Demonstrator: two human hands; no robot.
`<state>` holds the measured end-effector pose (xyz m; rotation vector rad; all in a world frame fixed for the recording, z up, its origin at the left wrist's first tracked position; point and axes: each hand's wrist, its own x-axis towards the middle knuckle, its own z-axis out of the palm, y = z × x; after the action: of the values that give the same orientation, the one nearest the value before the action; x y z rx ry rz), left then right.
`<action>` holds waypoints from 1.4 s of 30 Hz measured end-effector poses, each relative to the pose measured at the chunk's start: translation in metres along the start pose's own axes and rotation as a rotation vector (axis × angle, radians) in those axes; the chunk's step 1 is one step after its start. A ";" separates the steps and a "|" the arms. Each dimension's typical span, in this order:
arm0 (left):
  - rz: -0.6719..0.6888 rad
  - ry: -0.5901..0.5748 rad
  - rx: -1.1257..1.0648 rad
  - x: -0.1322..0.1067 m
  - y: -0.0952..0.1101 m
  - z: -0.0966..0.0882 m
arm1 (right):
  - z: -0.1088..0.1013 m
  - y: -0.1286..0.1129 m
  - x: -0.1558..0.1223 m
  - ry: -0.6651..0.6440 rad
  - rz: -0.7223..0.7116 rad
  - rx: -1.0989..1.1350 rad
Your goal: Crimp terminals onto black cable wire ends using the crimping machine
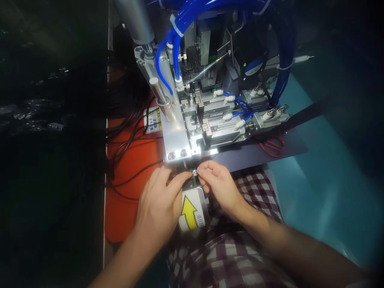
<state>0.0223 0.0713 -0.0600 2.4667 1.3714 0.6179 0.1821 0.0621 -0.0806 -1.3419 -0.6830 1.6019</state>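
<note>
R hand (220,185) has sm. metal pc (195,173) pinched in fingers; L hand (160,193) thumb right by it, can't tell if gripping; arrow label (192,210) nr both.

Right hand (218,182) pinching a small shiny part (195,173), left hand (160,196) at it, yellow-arrow label (189,210) nearby, blue-tubed machine (220,138) beyond

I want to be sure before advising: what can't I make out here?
In the head view:
Small metal part: too small, partly covered by the right hand.
Arrow label: left side behind the left hand.
Blue hose: cut off by the top edge.
Left background: lost in darkness.
</note>
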 end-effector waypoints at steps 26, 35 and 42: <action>0.085 -0.036 0.093 -0.003 0.006 -0.006 | -0.016 0.007 0.006 -0.093 -0.064 -0.126; 0.068 -0.059 0.040 -0.001 0.008 -0.001 | -0.005 0.016 0.007 -0.032 -0.282 -0.174; 0.075 -0.050 -0.008 -0.001 0.006 0.000 | -0.003 0.017 0.006 0.018 -0.307 -0.194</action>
<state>0.0264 0.0670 -0.0575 2.5191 1.2611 0.5731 0.1796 0.0593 -0.0983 -1.3134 -1.0025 1.3017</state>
